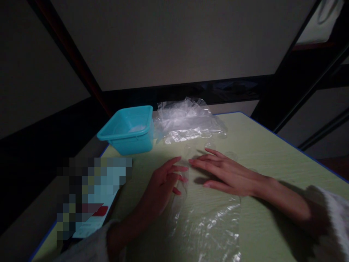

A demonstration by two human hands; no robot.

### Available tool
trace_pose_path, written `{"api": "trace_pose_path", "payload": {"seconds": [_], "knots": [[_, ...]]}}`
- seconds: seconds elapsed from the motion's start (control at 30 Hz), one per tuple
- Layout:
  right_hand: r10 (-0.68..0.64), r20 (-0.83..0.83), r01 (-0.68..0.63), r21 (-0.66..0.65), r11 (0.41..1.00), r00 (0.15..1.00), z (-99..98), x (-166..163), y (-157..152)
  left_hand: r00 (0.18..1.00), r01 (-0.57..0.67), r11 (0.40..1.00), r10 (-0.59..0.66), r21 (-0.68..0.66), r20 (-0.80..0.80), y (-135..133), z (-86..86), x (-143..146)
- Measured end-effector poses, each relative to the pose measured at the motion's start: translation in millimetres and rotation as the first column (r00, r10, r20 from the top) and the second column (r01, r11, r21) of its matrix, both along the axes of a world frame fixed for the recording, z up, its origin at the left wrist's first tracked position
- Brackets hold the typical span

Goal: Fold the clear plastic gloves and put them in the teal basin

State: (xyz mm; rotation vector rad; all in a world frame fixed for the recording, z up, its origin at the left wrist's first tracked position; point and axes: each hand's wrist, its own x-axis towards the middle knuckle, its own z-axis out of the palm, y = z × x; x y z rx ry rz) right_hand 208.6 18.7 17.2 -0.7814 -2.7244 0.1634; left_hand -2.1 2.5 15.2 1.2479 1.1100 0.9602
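A clear plastic bag (pixel 209 225) lies flat on the pale green table (pixel 272 153) in front of me. My left hand (pixel 163 185) rests on the bag's upper left edge, its fingers curled lightly against the film. Beside it, my right hand (pixel 226 173) lies flat on the bag's top, fingers stretched out and pointing left, nearly touching the left fingertips. Neither hand lifts the bag.
A turquoise plastic tub (pixel 128 133) stands at the table's far left corner. A heap of clear plastic bags (pixel 185 120) lies next to it at the back. A blurred card or packet (pixel 92 196) sits at the left edge. Dark frame bars rise behind.
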Motion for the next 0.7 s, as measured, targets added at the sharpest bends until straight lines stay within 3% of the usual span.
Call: {"api": "trace_pose_path", "payload": {"seconds": [0.17, 0.33, 0.5, 0.7], "knots": [[-0.021, 0.034, 0.02, 0.023, 1.0, 0.999, 0.1, 0.3, 0.5, 0.996, 0.077, 0.995, -0.074, 0.065, -0.057, -1.6, -3.8, -2.2], [-0.05, 0.006, 0.049, 0.068, 0.996, 0.999, -1.0, 1.1, 1.1, 0.944, 0.232, 0.943, -0.159, 0.237, -0.29, -2.8, -14.4, -6.6], [-0.022, 0.029, 0.019, 0.098, 0.995, 0.999, -1.2, 1.5, 0.6, 0.864, 0.339, 0.852, -0.116, 0.398, -0.489, -4.8, -18.4, -9.4], [0.001, 0.061, -0.01, 0.139, 0.99, 0.998, 0.8, 1.3, -0.1, 0.826, 0.389, 0.824, -0.115, 0.411, -0.552, -6.9, -15.9, -6.4]]}}
